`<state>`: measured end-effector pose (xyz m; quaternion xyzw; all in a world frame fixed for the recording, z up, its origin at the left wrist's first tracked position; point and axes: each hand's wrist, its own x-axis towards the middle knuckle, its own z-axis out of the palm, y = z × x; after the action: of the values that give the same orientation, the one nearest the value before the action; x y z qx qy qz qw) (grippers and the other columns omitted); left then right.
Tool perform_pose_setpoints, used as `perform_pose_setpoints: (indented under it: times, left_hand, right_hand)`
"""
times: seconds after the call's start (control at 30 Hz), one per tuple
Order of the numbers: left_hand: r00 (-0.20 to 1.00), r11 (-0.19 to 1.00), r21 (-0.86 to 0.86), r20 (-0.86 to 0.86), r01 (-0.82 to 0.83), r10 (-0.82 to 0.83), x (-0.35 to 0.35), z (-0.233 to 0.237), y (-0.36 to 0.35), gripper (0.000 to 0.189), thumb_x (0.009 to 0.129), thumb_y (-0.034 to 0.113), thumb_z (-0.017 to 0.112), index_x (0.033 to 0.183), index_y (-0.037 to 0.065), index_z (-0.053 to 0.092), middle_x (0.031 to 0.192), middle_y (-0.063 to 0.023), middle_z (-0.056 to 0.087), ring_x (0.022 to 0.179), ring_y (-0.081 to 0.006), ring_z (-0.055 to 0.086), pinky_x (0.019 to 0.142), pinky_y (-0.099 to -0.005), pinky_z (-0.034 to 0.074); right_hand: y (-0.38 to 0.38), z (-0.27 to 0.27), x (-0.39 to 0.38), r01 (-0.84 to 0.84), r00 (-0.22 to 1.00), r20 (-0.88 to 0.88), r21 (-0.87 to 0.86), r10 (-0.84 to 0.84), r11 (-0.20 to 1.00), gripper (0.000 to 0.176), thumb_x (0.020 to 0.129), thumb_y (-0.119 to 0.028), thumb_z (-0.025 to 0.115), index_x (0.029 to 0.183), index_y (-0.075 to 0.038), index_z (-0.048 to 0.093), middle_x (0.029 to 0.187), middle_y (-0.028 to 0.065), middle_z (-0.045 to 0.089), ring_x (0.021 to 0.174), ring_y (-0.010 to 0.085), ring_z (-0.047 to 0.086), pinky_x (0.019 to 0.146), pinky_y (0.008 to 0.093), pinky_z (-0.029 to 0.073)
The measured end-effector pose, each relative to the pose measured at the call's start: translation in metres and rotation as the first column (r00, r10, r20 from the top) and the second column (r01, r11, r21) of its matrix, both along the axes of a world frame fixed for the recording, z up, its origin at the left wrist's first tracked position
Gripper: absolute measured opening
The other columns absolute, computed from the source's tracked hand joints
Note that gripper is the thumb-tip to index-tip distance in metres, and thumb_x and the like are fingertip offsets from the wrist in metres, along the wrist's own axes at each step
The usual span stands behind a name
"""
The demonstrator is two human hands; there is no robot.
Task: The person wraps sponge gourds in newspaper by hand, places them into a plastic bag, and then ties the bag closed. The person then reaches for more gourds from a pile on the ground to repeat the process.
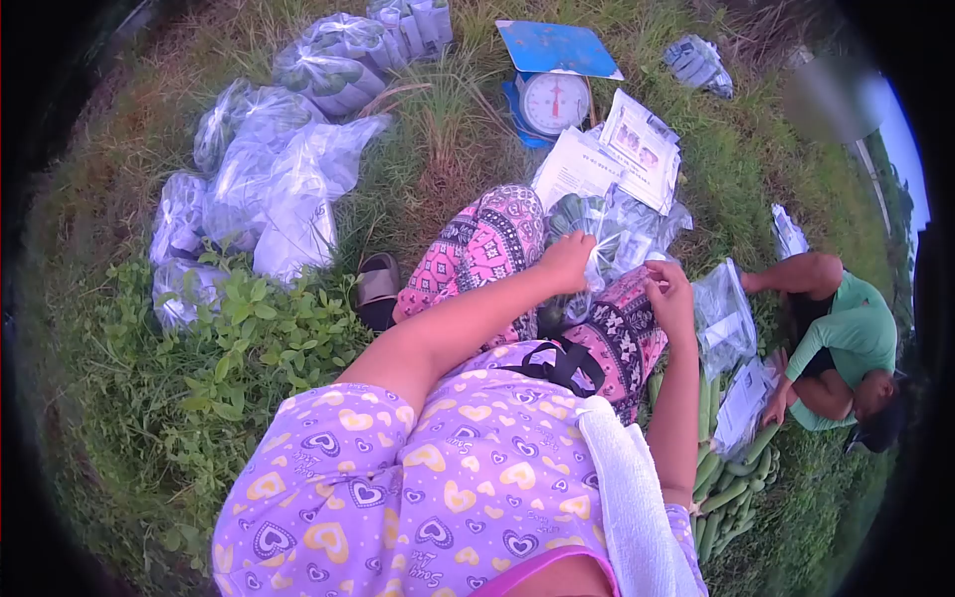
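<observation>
My left hand [570, 263] is closed around the gathered neck of a clear plastic bag [601, 267] between my knees. Dark green vegetables [575, 211] show through the plastic. Beside it, over my right knee, my right hand [671, 298] is raised with thumb and fingers pinched together; whatever they hold, if anything, is too small to make out. Printed paper sheets [607, 159] lie just beyond the bag. Flat clear plastic bags [724, 316] rest to the right of my right hand.
Several filled plastic bags [288, 149] stand on the grass at left. A blue dial scale [555, 102] stands ahead. At right, long green cucumber-like vegetables [731, 493] are piled, and a person in a green top [851, 328] reaches toward them. Leafy weeds [249, 343] grow at left.
</observation>
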<state>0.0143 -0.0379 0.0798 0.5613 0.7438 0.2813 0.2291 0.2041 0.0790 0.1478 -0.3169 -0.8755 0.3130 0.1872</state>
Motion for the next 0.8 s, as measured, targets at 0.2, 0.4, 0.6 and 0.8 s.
perform_pose_setpoints:
  times: [0.2, 0.4, 0.6, 0.8]
  left_hand:
    - [0.996, 0.998, 0.013, 0.061, -0.060, 0.059, -0.003, 0.010, 0.019, 0.080, 0.077, 0.066, 0.057, 0.126, 0.003, 0.049, 0.124, -0.0199, 0.049, 0.115, -0.0350, 0.051, 0.096, -0.0430, 0.042]
    - [0.993, 0.970, -0.242, -0.118, -0.036, 0.007, -0.007, 0.016, 0.049, 0.048, 0.087, 0.041, 0.051, 0.119, 0.005, 0.058, 0.123, -0.0173, 0.054, 0.112, -0.0360, 0.054, 0.094, -0.0457, 0.043]
    - [0.908, 0.942, -0.323, -0.414, -0.086, -0.059, 0.015, -0.002, 0.046, 0.034, 0.084, 0.019, 0.052, 0.115, 0.008, 0.062, 0.120, -0.0181, 0.057, 0.106, -0.0337, 0.060, 0.087, -0.0435, 0.049]
    - [0.879, 0.887, -0.410, -0.478, -0.215, -0.008, 0.021, 0.001, 0.069, 0.047, 0.089, 0.047, 0.051, 0.107, 0.007, 0.068, 0.112, -0.0099, 0.064, 0.096, -0.0265, 0.066, 0.067, -0.0433, 0.056]
  right_hand:
    - [-0.030, 0.059, 0.052, 0.131, 0.967, -0.202, -0.136, -0.157, 0.982, 0.024, 0.079, -0.002, 0.062, 0.103, -0.001, 0.065, 0.103, 0.0074, 0.061, 0.088, 0.0167, 0.059, 0.076, 0.0285, 0.048]
    - [-0.065, 0.101, 0.052, 0.045, 0.912, -0.395, -0.168, -0.109, 0.985, 0.025, 0.080, -0.001, 0.061, 0.105, -0.003, 0.065, 0.108, 0.0049, 0.059, 0.095, 0.0151, 0.057, 0.080, 0.0285, 0.048]
    - [-0.093, 0.112, 0.044, -0.132, 0.904, -0.423, -0.156, 0.055, 0.979, 0.026, 0.078, -0.002, 0.063, 0.103, -0.005, 0.066, 0.106, 0.0056, 0.060, 0.093, 0.0152, 0.056, 0.078, 0.0284, 0.047]
    - [-0.092, 0.116, 0.041, -0.162, 0.907, -0.413, -0.157, 0.085, 0.974, 0.026, 0.077, -0.001, 0.062, 0.103, -0.002, 0.065, 0.104, 0.0067, 0.061, 0.092, 0.0147, 0.057, 0.075, 0.0265, 0.046]
